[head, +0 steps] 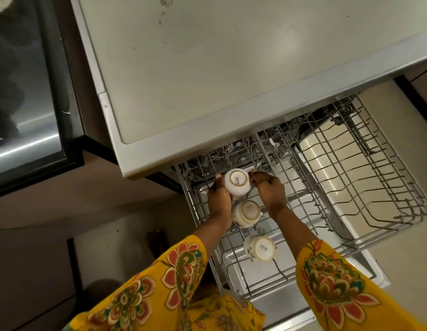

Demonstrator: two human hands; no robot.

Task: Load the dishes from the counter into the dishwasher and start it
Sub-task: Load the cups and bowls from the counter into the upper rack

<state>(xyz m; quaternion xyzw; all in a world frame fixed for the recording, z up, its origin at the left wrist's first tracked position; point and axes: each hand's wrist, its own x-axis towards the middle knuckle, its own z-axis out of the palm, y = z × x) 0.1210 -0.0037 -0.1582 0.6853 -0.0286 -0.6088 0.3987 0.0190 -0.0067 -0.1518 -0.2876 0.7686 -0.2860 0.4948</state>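
The dishwasher's grey wire rack [365, 187] is pulled out below the counter. Three white cups stand upside down along its left side. The far cup [237, 182] is held between both hands: my left hand [218, 194] grips its left side and my right hand [269, 189] touches its right side with the fingertips. A second cup [247, 212] sits just behind my wrists, and a third cup [260, 248] sits nearest to me. The rack's right half holds no dishes.
The grey counter top [231, 68] overhangs the back of the rack. A dark glass-fronted appliance [23, 103] stands at the left. The open dishwasher door [291, 304] lies under the rack. My yellow flowered sleeves fill the bottom of the view.
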